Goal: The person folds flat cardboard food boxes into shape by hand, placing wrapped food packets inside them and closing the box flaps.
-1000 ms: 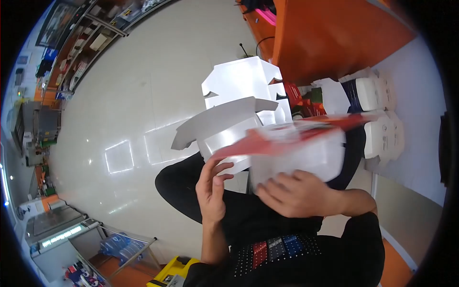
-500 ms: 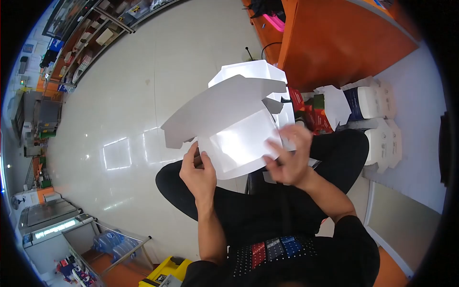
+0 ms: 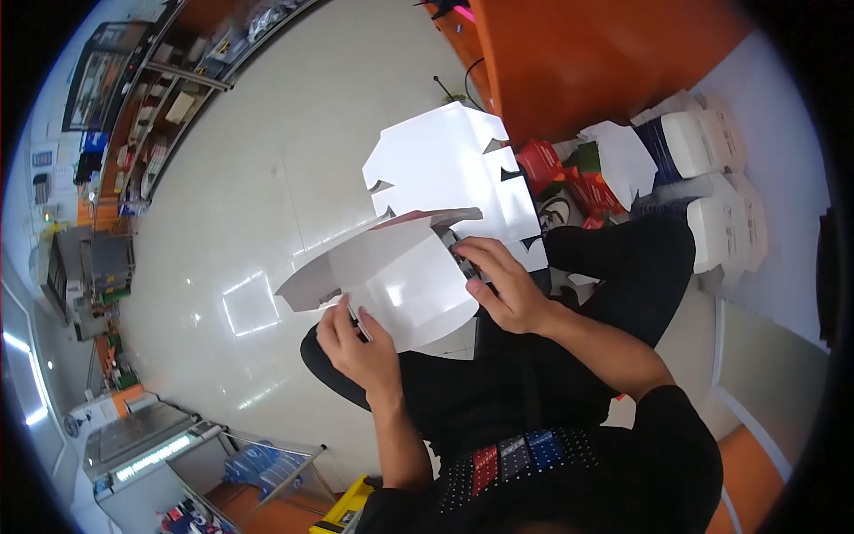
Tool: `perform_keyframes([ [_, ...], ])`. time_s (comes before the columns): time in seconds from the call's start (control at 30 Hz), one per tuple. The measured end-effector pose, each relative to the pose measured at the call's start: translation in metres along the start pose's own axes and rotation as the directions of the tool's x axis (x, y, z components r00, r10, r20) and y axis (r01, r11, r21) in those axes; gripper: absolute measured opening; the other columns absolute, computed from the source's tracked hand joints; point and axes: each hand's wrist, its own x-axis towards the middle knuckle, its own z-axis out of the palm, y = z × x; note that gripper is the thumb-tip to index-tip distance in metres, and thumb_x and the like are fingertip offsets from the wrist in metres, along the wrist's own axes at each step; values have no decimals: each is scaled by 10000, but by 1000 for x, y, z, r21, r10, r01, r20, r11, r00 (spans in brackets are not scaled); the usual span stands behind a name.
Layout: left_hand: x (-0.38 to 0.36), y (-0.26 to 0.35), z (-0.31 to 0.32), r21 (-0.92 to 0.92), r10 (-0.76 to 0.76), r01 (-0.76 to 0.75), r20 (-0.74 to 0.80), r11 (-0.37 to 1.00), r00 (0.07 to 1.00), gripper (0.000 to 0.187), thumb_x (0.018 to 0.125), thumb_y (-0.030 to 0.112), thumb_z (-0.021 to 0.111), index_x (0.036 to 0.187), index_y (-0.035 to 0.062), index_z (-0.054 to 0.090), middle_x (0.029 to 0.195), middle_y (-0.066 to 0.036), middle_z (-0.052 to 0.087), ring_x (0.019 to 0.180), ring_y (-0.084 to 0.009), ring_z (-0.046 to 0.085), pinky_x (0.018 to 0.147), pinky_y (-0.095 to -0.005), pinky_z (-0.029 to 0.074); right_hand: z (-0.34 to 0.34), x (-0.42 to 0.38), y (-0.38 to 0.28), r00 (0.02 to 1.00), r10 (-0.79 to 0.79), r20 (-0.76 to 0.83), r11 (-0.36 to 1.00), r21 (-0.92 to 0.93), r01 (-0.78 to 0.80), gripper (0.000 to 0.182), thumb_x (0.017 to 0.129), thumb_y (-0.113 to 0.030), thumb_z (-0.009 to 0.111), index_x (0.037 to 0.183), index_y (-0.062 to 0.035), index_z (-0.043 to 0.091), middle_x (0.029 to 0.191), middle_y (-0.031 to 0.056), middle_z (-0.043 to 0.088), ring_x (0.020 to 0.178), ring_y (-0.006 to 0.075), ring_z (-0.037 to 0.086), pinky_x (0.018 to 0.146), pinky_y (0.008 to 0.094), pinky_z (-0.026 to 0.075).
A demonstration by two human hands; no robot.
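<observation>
A partly folded white cardboard box [image 3: 411,283] is held above my lap, its inside facing up and its far flap raised. My left hand [image 3: 360,349] grips the left side wall, thumb and fingers on either side of the board. On the opposite side my right hand [image 3: 505,289] pinches the right wall near its corner, with fingers outside and thumb at the edge. Beyond the box lies a stack of flat white carton blanks [image 3: 440,160] with notched edges. The outer side of the held box is mostly hidden.
Several folded white boxes [image 3: 712,236] stand to the right beside a grey-white panel. Red and green packages [image 3: 583,178] lie near my right knee. An orange cabinet [image 3: 614,71] rises at the back right. Shelving [image 3: 169,116] and a metal rack [image 3: 285,472] are at the left.
My right hand has moved from over the box's right side to a grip on that wall. The walls stand more upright, and the box sits lower in view, showing more blanks behind.
</observation>
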Motion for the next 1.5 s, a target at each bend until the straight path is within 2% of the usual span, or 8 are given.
perform_keyframes([
  [0.07, 13, 18, 0, -145, 325, -302, 176, 942, 929, 395, 776, -73, 652, 1153, 33, 701, 1130, -115, 645, 973, -266, 655, 667, -327, 571, -1, -1, 3, 1000, 12, -15, 999, 51, -11, 364, 992, -149, 553, 1302, 41, 555, 1340, 223, 536, 1241, 383, 528, 1065, 411, 419],
  [0.13, 35, 47, -1, -326, 577, -478, 385, 815, 720, 397, 756, -44, 660, 1137, 56, 709, 1135, -94, 646, 1024, -261, 644, 708, -335, 578, -1, 0, 7, 999, 40, -10, 989, 145, -38, 326, 1006, -122, 518, 1284, 39, 575, 1330, 218, 548, 1232, 374, 540, 1062, 401, 422],
  [0.33, 76, 51, 37, -356, 860, -812, 404, 462, 312, 364, 761, 64, 667, 1121, 113, 694, 1176, -47, 661, 964, -251, 653, 750, -375, 580, 1, 6, 20, 974, 215, -79, 945, 267, -187, 169, 959, -33, 607, 1120, 4, 643, 1111, 123, 638, 1012, 227, 658, 836, 330, 538],
  [0.53, 81, 47, 10, -319, 861, -842, 422, 435, 284, 352, 760, 77, 666, 1110, 111, 659, 1200, -71, 645, 863, -244, 661, 685, -353, 598, 20, 27, 38, 943, 311, -118, 947, 116, -298, 268, 812, -128, 781, 1031, -34, 658, 1010, 116, 655, 819, 220, 671, 671, 365, 531],
  [0.67, 87, 46, 13, -328, 848, -849, 478, 414, 229, 329, 759, 76, 679, 1084, 114, 651, 1194, -108, 659, 863, -253, 672, 696, -338, 613, 23, 34, 40, 950, 258, -176, 965, 12, -260, 190, 785, -119, 755, 939, -40, 675, 838, 144, 684, 683, 296, 681, 622, 404, 527],
  [1.1, 95, 56, 39, -460, 763, -790, 646, 405, 15, 304, 782, 69, 649, 1079, 109, 695, 1162, -73, 680, 887, -258, 680, 737, -348, 593, 23, 32, 41, 948, 151, -279, 986, -25, -165, 98, 764, -62, 706, 837, -50, 641, 795, 127, 668, 677, 330, 673, 599, 418, 527],
  [1.2, 98, 56, 46, -483, 816, -797, 578, 361, 20, 220, 786, 79, 639, 1003, 84, 671, 999, -73, 666, 879, -235, 671, 702, -330, 595, 23, 33, 44, 952, 118, -282, 987, -70, -143, 97, 768, -34, 705, 839, -39, 640, 796, 123, 660, 669, 316, 671, 588, 402, 526],
  [1.5, 96, 57, 46, -524, 789, -769, 613, 367, -41, 219, 784, 78, 639, 1000, 89, 674, 994, -81, 661, 898, -237, 674, 707, -336, 594, 26, 28, 43, 964, 26, -264, 980, -186, -77, 217, 732, 43, 700, 940, -16, 704, 866, 122, 657, 685, 304, 675, 591, 378, 535],
])
